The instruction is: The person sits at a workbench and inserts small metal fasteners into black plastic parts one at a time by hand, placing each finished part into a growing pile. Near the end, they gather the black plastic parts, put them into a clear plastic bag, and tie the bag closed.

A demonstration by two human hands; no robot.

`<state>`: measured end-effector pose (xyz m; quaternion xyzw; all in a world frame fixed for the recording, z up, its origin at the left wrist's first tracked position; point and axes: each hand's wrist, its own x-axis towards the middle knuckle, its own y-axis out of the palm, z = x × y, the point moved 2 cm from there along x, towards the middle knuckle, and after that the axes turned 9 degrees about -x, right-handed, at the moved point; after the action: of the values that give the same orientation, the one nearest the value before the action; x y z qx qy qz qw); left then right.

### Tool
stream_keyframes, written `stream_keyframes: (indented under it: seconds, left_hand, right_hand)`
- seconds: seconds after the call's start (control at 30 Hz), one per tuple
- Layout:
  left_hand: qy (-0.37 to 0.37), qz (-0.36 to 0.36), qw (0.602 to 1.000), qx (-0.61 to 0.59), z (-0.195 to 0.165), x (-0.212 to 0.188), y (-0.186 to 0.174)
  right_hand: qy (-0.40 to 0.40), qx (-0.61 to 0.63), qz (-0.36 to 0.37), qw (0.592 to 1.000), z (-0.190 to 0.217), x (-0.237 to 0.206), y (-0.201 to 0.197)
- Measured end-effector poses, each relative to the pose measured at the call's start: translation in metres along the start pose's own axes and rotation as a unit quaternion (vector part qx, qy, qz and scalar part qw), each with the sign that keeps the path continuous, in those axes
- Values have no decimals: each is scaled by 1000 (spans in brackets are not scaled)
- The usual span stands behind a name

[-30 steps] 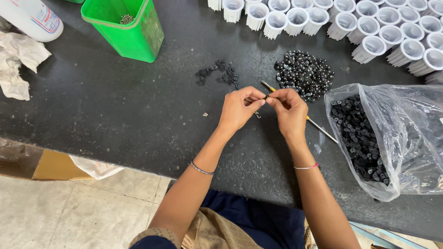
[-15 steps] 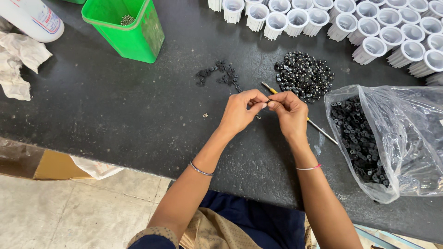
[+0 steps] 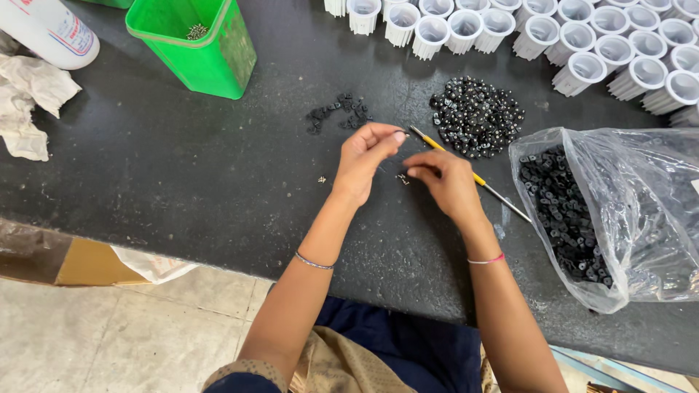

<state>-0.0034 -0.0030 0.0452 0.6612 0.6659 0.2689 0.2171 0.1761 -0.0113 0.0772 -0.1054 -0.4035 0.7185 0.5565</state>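
Observation:
My left hand (image 3: 368,156) hovers over the black tabletop (image 3: 182,182) with thumb and forefinger pinched on a tiny dark part that is mostly hidden. My right hand (image 3: 445,180) is lowered beside it, fingers curled, with the fingertips touching the table next to a tiny metal piece (image 3: 402,177). A thin yellow-handled tool (image 3: 439,145) lies on the table and runs under my right hand. Just beyond the hands sits a heap of small black round parts (image 3: 477,116), and a smaller scatter of black parts (image 3: 336,113) lies to its left.
A clear plastic bag (image 3: 641,218) of black parts lies at the right. Rows of white ribbed cups (image 3: 582,44) line the far edge. A green bin (image 3: 196,44), a white bottle (image 3: 47,29) and crumpled paper (image 3: 29,102) stand at the far left. Floor and cardboard lie below the table's near edge.
My hands were joined over a small part. They have now separated, the right hand dropping to the tabletop near the metal piece while the left stays raised and pinched.

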Motion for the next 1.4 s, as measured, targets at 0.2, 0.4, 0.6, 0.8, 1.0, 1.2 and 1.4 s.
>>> stream_keyframes:
  seconds: [0.2, 0.4, 0.6, 0.8, 1.0, 1.2, 1.4]
  left_hand:
    - [-57, -41, 996, -57, -9, -1, 2]
    - [-31, -29, 999, 3, -6, -2, 3]
    - [-26, -34, 998, 47, 0, 0, -3]
    - [-30, -31, 997, 65, 5, 0, -5]
    - [-42, -31, 996, 79, 6, 0, -5]
    - [-60, -10, 993, 101, 9, -5, 5]
    - [-62, 1, 991, 117, 11, -6, 8]
  right_hand:
    - [-49, -48, 26, 997, 11, 1, -4]
    - [-77, -81, 13, 994, 13, -1, -3]
    - [-87, -100, 18, 991, 20, 0, -4]
    - [-73, -151, 10, 986, 26, -3, 0]
    - [-20, -53, -78, 995, 15, 1, 4]
    - [86, 120, -162, 976, 2, 0, 6]
    - [80, 109, -168, 976, 1, 0, 6]
